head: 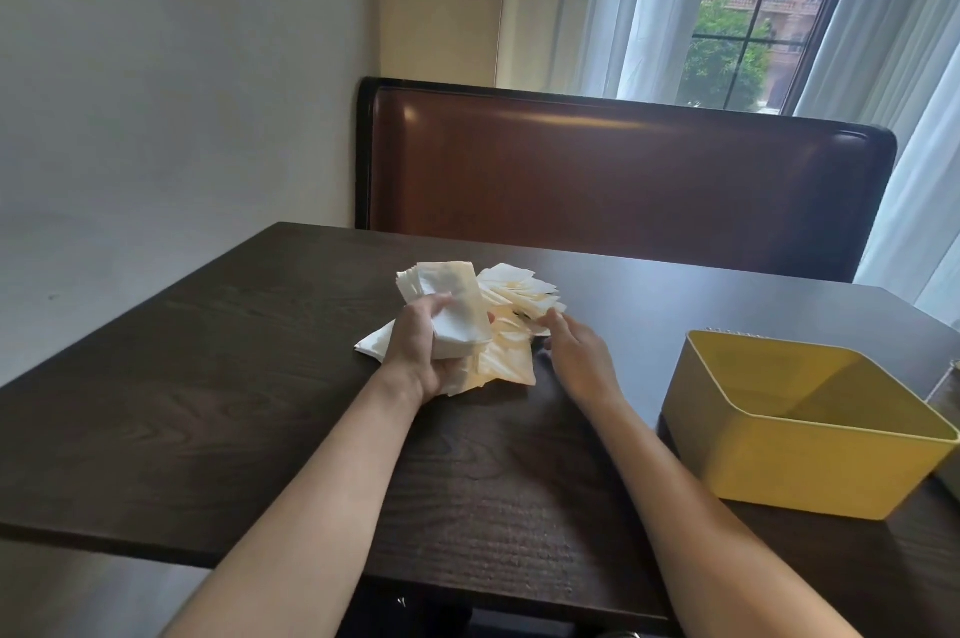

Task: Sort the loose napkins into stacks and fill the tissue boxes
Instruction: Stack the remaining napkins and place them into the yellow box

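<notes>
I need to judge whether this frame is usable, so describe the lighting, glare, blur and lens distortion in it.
Head view: daylight from the window lights the scene; a soft glare streak lies on the bench backrest; the right hand is slightly motion-blurred at the loose napkins, while the left hand gripping the napkin stack is sharper; wide-angle distortion bends the table edges and stretches the yellow box.

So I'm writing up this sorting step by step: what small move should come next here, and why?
Probably the right hand picks a loose napkin from the scattered pile and adds it to the stack the left hand grips. Its fingers already reach the pile's edge, napkins remain unsorted, and the yellow box looks empty.
</notes>
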Available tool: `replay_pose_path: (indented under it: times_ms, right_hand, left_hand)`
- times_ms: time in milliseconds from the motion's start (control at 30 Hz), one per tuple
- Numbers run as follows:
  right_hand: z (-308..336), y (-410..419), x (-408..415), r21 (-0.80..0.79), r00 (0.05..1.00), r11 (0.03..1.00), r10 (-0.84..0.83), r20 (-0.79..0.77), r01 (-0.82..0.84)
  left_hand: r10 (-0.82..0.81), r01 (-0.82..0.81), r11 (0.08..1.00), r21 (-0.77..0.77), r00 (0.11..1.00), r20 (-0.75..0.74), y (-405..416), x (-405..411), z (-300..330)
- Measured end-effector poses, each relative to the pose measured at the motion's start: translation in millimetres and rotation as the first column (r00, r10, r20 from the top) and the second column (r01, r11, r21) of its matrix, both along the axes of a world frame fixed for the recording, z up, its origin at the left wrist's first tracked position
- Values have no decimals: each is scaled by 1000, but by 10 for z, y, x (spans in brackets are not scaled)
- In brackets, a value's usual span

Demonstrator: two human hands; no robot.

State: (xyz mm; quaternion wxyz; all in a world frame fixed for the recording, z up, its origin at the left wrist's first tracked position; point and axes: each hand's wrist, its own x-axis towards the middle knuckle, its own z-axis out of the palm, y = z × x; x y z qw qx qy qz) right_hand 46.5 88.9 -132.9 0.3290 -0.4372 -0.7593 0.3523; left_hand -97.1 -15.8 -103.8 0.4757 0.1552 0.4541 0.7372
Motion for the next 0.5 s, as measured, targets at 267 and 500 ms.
replay_pose_path:
  times_ms: [267,500]
  right_hand:
    - [53,-6,-21,-189,988,979,53,-147,-81]
    - [133,-31,81,-87,871,995,-90,-482,55]
  left_hand:
    - [-42,42,999,-21,999,2,24,-16,-52]
    - [-141,140,989,-52,990,-9,-5,26,-40]
